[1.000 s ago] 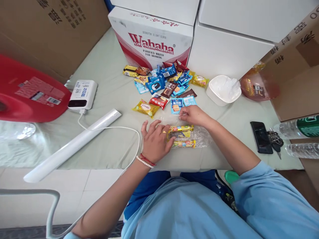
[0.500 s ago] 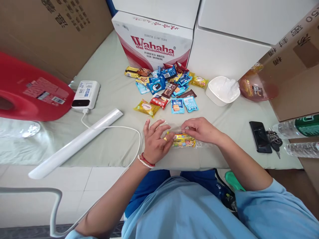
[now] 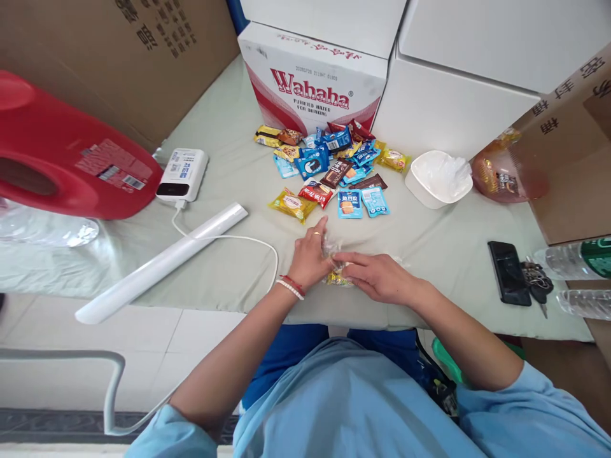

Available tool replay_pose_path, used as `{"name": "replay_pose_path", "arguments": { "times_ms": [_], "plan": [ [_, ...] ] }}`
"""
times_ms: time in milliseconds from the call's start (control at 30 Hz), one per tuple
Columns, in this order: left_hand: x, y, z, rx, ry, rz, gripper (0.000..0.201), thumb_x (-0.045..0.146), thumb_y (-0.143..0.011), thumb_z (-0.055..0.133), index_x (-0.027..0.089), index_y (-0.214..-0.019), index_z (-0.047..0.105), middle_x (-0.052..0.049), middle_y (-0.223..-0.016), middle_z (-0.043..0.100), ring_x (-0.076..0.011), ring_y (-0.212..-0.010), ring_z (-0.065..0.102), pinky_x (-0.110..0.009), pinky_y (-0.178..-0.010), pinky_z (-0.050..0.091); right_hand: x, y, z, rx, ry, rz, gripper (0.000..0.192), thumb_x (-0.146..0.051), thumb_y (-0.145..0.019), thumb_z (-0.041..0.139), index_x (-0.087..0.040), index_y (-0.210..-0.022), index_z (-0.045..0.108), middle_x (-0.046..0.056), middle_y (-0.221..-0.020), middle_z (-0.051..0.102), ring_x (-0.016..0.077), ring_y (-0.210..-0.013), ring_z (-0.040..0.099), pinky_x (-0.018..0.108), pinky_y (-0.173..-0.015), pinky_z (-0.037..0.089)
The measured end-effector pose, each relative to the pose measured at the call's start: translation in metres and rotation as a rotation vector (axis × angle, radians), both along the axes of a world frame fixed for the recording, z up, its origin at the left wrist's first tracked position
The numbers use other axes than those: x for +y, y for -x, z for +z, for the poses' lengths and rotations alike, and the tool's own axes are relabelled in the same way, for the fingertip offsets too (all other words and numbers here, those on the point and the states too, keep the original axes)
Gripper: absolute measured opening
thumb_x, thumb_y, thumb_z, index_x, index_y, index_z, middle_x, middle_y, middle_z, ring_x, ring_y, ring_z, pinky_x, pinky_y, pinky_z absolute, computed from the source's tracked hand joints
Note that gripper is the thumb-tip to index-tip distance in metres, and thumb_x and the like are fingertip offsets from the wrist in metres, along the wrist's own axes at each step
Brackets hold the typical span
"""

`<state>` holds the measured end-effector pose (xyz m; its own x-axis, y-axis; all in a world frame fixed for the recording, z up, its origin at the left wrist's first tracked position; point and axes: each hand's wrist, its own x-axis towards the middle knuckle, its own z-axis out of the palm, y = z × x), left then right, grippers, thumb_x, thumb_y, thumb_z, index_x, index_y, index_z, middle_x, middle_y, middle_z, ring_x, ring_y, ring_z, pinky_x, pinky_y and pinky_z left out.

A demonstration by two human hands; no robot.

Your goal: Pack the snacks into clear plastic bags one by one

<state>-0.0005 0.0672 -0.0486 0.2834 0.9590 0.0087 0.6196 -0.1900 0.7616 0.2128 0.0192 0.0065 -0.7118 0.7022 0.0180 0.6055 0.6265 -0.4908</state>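
Observation:
A clear plastic bag (image 3: 331, 245) with yellow printed snack packets (image 3: 338, 278) inside lies on the cloth in front of me. My left hand (image 3: 309, 257) is closed on the bag's left side, its index finger pointing away from me. From the right, my right hand (image 3: 382, 278) lies over the packets, index finger stretched toward the left hand and the other fingers gripping the plastic. Most of the bag is hidden under both hands. Just beyond are a yellow-wrapped snack (image 3: 293, 205), a red packet (image 3: 317, 193) and blue sachets (image 3: 350, 203).
A heap of wrapped snacks (image 3: 337, 149) lies before the Wahaba-style water carton (image 3: 310, 86). A white bowl (image 3: 424, 184) with plastic film stands right of it. On the left are a power bank (image 3: 182, 175), cable, white tube (image 3: 162, 264) and red jug (image 3: 95, 152); a phone (image 3: 508, 272) and keys lie right.
Both hands have drawn together over the bag and now cover more of the packets. My left fingers, spread before, have come closer together. The view has shifted slightly.

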Motion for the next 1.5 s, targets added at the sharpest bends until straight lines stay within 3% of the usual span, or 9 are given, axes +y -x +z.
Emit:
{"name": "replay_pose_path", "arguments": {
  "times_ms": [167,367,633,733,867,1033,1133,1267,1500],
  "plan": [
    [0.021,0.031,0.012,-0.242,0.239,-0.347,0.082,0.028,-0.068,0.075,0.021,-0.147,0.052,-0.001,-0.096,0.069,-0.0186,-0.087,0.065,-0.037,-0.090,0.051,-0.009,0.001,-0.008,-0.135,-0.017,0.052,0.027,-0.020,-0.103,0.048,-0.027,-0.118,0.069,0.001,-0.156,0.054,0.0184,-0.105,0.073,0.029,-0.071,0.054],
    [0.021,0.061,0.009,-0.481,0.232,-0.219,0.009,0.028,-0.074,0.071,0.019,-0.073,0.072,0.001,-0.070,0.054,-0.0123,-0.064,0.050,-0.029,-0.064,0.043,-0.014,0.001,-0.022,-0.192,-0.143,0.127,0.032,-0.018,-0.106,0.044,-0.027,-0.119,0.071,-0.001,-0.152,0.059,0.0189,-0.118,0.068,0.032,-0.082,0.054],
    [-0.021,0.105,0.023,-0.184,0.048,-0.384,0.034,0.036,-0.089,0.054,0.025,-0.062,0.071,-0.008,-0.086,0.066,-0.0226,-0.089,0.059,-0.042,-0.089,0.050,-0.020,-0.007,-0.034,-0.163,-0.225,0.201,0.032,-0.018,-0.100,0.054,-0.027,-0.123,0.073,0.001,-0.158,0.052,0.0200,-0.096,0.061,0.037,-0.078,0.045],
    [-0.031,0.090,0.022,-0.057,-0.023,-0.208,0.043,0.048,-0.096,0.047,0.022,-0.067,0.068,-0.010,-0.093,0.067,-0.0246,-0.094,0.059,-0.046,-0.095,0.050,-0.024,-0.008,-0.037,-0.144,-0.215,0.173,0.031,-0.020,-0.100,0.053,-0.028,-0.123,0.073,0.003,-0.158,0.053,0.0212,-0.095,0.059,0.039,-0.079,0.044],
    [-0.042,0.059,0.009,0.199,-0.148,0.084,0.065,0.059,-0.075,0.077,0.015,-0.122,0.066,-0.021,-0.140,0.055,-0.0389,-0.129,0.050,-0.059,-0.107,0.045,-0.030,-0.008,-0.033,-0.096,-0.192,0.133,0.031,-0.027,-0.102,0.053,-0.025,-0.128,0.071,0.007,-0.157,0.053,0.0249,-0.104,0.060,0.043,-0.087,0.046],
    [-0.054,0.064,0.002,0.190,-0.128,0.030,0.020,0.037,-0.079,0.075,0.020,-0.089,0.069,-0.016,-0.135,0.060,-0.0407,-0.140,0.044,-0.061,-0.113,0.039,-0.043,-0.014,-0.027,-0.043,-0.169,-0.006,0.036,-0.035,-0.104,0.052,-0.023,-0.135,0.065,0.012,-0.155,0.054,0.0275,-0.116,0.060,0.046,-0.094,0.047],
    [-0.060,0.071,0.015,-0.027,-0.034,0.037,0.016,0.035,-0.085,0.069,0.020,-0.082,0.065,-0.009,-0.109,0.068,-0.0256,-0.104,0.066,-0.044,-0.094,0.054,-0.051,-0.013,-0.029,-0.105,-0.228,-0.094,0.032,-0.030,-0.106,0.049,-0.023,-0.131,0.067,0.011,-0.154,0.056,0.0265,-0.109,0.063,0.044,-0.088,0.048],
    [-0.071,0.042,0.035,-0.193,0.066,0.090,0.012,0.031,-0.090,0.065,0.021,-0.083,0.063,0.001,-0.074,0.064,-0.0140,-0.066,0.061,-0.028,-0.067,0.052,-0.052,-0.006,-0.034,-0.082,-0.209,-0.157,0.031,-0.028,-0.106,0.049,-0.023,-0.130,0.068,0.012,-0.153,0.056,0.0267,-0.110,0.064,0.044,-0.087,0.049],
    [-0.078,-0.025,0.022,0.164,-0.185,-0.153,0.024,0.024,-0.101,0.047,0.019,-0.105,0.070,-0.010,-0.100,0.066,-0.0204,-0.088,0.064,-0.034,-0.076,0.052,-0.045,-0.012,-0.027,0.224,-0.027,-0.412,0.033,-0.033,-0.108,0.043,-0.025,-0.125,0.069,0.010,-0.133,0.070,0.0234,-0.117,0.067,0.042,-0.097,0.053]
  ]
}}
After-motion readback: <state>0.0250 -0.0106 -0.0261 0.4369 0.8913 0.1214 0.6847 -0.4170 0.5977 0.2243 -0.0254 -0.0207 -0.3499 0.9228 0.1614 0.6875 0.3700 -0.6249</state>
